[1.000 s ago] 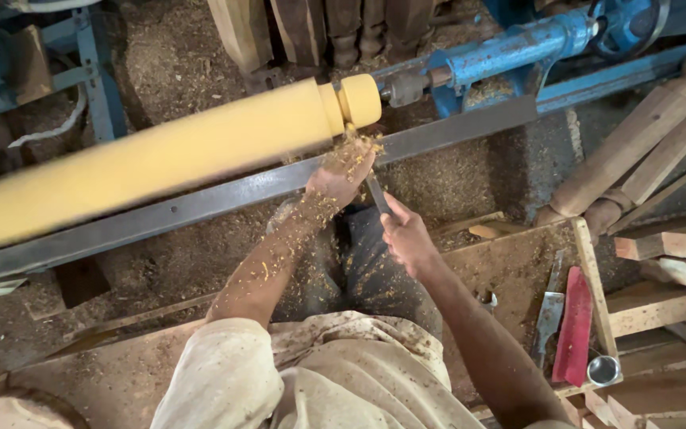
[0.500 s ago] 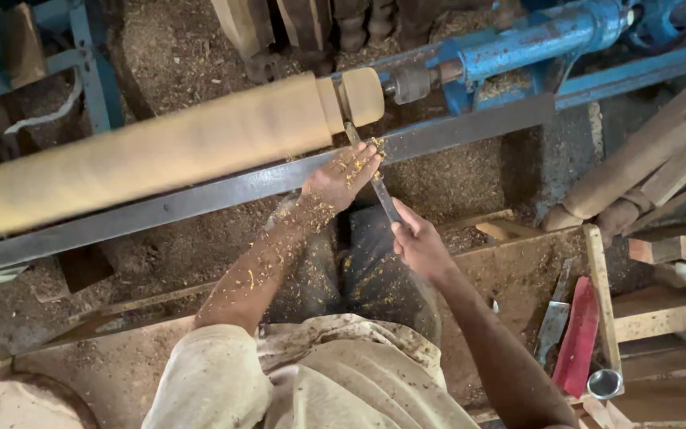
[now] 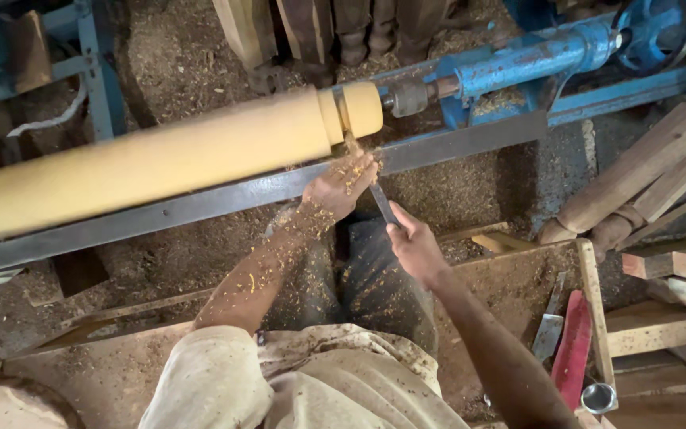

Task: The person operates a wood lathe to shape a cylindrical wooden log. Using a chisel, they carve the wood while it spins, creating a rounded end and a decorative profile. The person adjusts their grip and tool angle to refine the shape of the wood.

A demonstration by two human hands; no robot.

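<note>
Between both hands (image 3: 379, 218), chisel (image 3: 383, 202), touching spinning wood (image 3: 168, 155)

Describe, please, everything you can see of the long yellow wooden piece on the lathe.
The long wooden piece is a smooth, pale yellow cylinder that lies almost level across the blue lathe. Near its right end a narrow groove sets off a short knob. The chisel, held by the left hand and the right hand, meets it there, and shavings fly off.
</note>
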